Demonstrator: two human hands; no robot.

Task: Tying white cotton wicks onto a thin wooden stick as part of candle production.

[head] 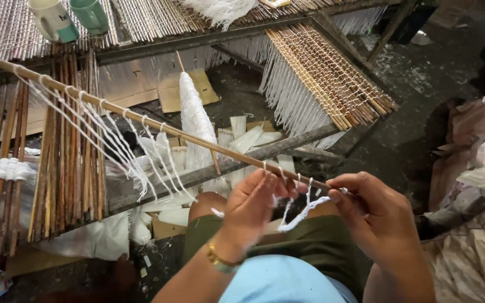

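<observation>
The white cord [301, 212] loops around the near end of a long thin stick [158, 124] that slants across the lap. The left hand [252, 209] pinches the cord under the stick; the right hand [373, 216] grips the stick's tip and the cord's other end. Pulling both ends evenly should seat the knot snugly. Earlier loops [113, 140] hang along the stick, above a wooden frame [287, 147].

Pretty simple outfit here: a thin gold bracelet [220, 261] is worn on the left wrist, nothing on the right. Olive green shorts [310, 241] are seen over the lap, with a light blue shirt [279, 280] below.
</observation>
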